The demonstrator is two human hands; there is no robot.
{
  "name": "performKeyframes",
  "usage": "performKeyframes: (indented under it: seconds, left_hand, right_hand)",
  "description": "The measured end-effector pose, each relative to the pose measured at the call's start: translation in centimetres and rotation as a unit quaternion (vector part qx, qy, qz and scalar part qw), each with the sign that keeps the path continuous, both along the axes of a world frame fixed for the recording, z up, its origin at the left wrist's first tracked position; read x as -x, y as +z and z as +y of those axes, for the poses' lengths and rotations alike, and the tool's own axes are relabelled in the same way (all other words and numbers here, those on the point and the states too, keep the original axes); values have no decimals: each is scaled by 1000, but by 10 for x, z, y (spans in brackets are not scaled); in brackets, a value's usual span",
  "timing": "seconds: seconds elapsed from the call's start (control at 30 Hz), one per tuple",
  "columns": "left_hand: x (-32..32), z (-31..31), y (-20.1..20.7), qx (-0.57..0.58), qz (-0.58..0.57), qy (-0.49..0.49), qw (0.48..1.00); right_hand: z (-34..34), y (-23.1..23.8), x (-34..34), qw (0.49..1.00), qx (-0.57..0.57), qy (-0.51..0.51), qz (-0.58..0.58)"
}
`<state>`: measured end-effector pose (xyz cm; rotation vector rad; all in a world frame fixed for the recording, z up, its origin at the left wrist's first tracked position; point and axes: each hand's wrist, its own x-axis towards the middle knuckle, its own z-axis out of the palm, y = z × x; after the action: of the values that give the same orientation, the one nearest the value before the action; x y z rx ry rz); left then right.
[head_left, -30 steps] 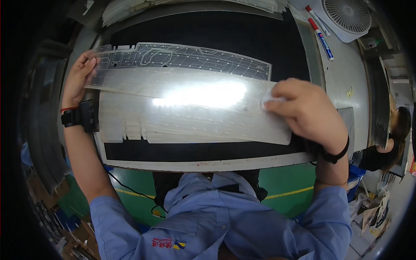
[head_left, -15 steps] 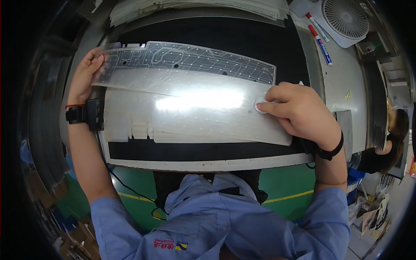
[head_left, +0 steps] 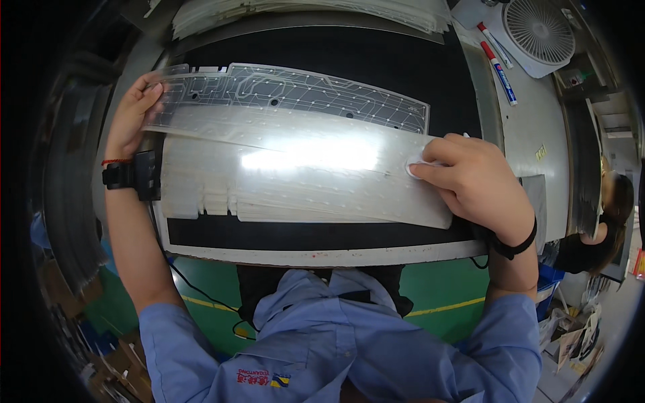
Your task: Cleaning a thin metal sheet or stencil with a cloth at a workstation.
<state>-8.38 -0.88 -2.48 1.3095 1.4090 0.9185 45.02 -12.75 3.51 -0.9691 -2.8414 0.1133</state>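
My left hand [head_left: 140,111] pinches the left end of a clear film sheet [head_left: 316,131], thumb on top, and holds that end raised. Fine circuit traces and dots show through the sheet's far part, over the black surface. Bright glare covers its middle. My right hand [head_left: 480,178] is closed on a small white wipe [head_left: 415,169], pressed at the right end of the film; most of the wipe is hidden under the fingers. Beneath the raised film lies a stack of similar film sheets [head_left: 289,209], with notched tabs at the left.
A black mat [head_left: 309,47] covers the worktable, its pale front edge [head_left: 322,257] near me. More stacked sheets [head_left: 309,17] lie at the back. Markers [head_left: 500,77] and a white fan [head_left: 537,30] stand at the far right. Another person [head_left: 598,235] is beyond on the right.
My right hand has slid a little to the right with the wipe, towards the film's right edge. My left hand keeps its hold on the left end, almost still.
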Motion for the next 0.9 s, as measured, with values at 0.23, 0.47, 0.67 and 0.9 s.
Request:
performKeyframes:
  seconds: [0.23,0.47,0.67,0.9]
  left_hand:
    - [4,3,-1,-2,22,10,1000]
    - [7,1,-7,-10,19,25,999]
    - [7,4,-6,-22,-31,16,999]
    - [-36,-5,7,-22,-83,-27,996]
  right_hand:
    - [1,-16,11,999,-30,-21,23]
    - [11,-8,7,999,22,-12,25]
    - [33,-7,-47,973,-20,-126,194]
    - [59,-22,-72,921,9,-272,278]
